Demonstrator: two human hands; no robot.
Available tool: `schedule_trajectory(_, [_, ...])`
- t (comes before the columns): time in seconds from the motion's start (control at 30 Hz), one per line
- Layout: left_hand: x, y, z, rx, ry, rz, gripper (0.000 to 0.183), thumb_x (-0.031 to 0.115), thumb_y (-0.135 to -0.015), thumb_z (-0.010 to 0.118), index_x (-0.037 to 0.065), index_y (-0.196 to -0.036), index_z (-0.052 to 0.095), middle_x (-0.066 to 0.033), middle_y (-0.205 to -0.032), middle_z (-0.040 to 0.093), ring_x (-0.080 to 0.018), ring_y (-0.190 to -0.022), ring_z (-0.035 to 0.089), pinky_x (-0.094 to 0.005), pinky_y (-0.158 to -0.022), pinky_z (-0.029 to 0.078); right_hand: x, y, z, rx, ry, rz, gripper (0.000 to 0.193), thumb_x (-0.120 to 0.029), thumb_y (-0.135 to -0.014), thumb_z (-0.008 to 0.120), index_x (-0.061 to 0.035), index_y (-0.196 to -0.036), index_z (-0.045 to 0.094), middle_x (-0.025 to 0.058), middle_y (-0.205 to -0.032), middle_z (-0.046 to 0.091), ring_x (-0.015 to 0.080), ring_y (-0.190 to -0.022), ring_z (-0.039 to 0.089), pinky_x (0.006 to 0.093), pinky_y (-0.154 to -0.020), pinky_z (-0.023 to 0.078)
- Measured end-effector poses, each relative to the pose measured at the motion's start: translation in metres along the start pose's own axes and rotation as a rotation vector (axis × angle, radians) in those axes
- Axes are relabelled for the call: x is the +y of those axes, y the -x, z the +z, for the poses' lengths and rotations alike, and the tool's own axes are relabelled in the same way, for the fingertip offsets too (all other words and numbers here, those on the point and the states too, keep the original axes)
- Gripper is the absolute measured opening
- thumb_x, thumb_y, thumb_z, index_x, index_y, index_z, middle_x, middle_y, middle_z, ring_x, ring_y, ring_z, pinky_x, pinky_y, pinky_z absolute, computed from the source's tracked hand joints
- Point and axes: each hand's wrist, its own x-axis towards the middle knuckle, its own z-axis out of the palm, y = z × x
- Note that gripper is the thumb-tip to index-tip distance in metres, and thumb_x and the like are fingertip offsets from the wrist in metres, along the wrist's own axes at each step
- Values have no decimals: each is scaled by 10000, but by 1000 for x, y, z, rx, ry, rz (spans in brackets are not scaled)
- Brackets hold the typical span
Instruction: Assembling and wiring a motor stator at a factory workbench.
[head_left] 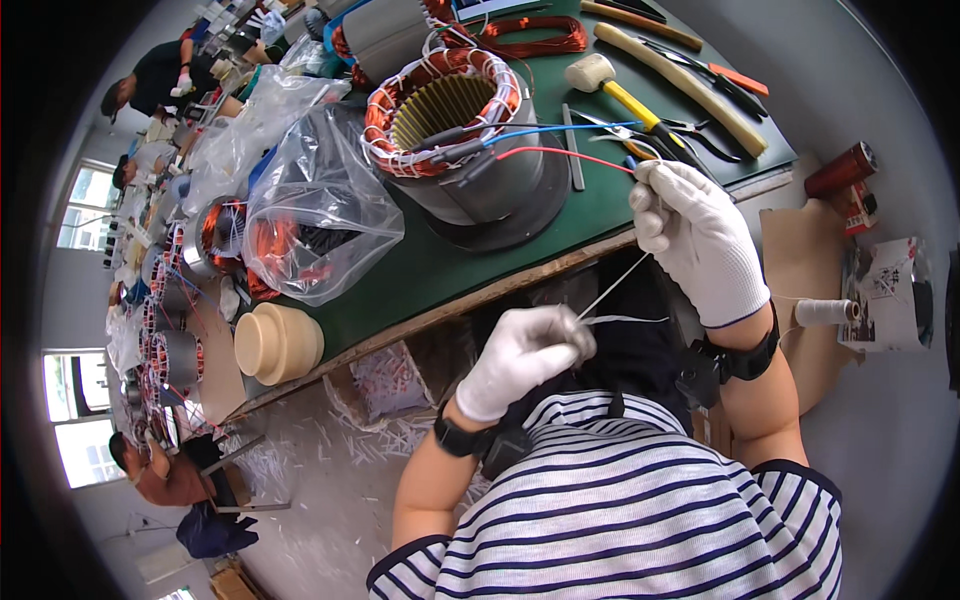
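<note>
My gloved left hand (530,355) is closed in front of my chest, pinching a white cord (615,287) whose loose end sticks out past the fingers. The cord runs taut up to my gloved right hand (695,230), raised by the bench edge with fingers closed on it. A red wire (570,153) from the motor stator reaches the right fingertips; whether they grip it too I cannot tell. The stator (455,200) stands upright on the bench, its copper windings laced with white cord. A blue lead (560,128) stretches from it toward the tools.
On the green bench (360,320) lie a mallet (620,92), pliers (710,140), a wooden stick (690,90) and a bagged stator (290,250). A cream plastic cylinder (280,343) sits near the edge. A cord spool (825,312) is at right. Other people work at left.
</note>
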Motion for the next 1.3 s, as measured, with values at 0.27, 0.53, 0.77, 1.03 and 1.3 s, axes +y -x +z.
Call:
schedule_trajectory(0.27, [-2,56,-21,63,-397,-343,129,30,-769,570,-57,-812,655,-96,-848,661,-137,-784,603,-253,-721,480,17,-13,5,89,2,-28,212,-149,-962,544,40,-1045,593,67,-804,602,84,-622,508,185,-520,395])
schedule_trajectory(0.53, [30,44,-11,414,-870,125,104,48,-805,576,-13,-864,638,-120,-889,680,-191,-811,649,-282,-757,500,27,6,34,98,402,110,210,-113,-914,580,37,-1048,642,-13,-740,582,0,-548,409,146,-489,292])
schedule_trajectory(0.77, [49,24,7,445,-631,162,178,9,-855,548,-51,-986,652,-93,-906,649,-145,-851,611,-260,-778,469,34,19,48,-35,610,124,160,-92,-886,601,10,-981,680,-19,-743,588,23,-639,464,169,-564,360])
schedule_trajectory(1.03, [46,26,8,514,-814,279,170,-15,-812,572,-19,-958,661,-131,-864,641,-219,-762,642,-288,-704,493,39,19,49,-136,588,132,159,-88,-891,590,21,-973,670,-5,-751,598,36,-651,499,173,-591,402])
schedule_trajectory(1.3, [43,22,9,582,-986,401,140,-21,-786,619,11,-918,652,-125,-788,597,-265,-673,617,-315,-602,479,43,19,46,-131,558,122,182,-100,-897,596,15,-1014,676,-9,-764,612,38,-666,516,171,-600,411])
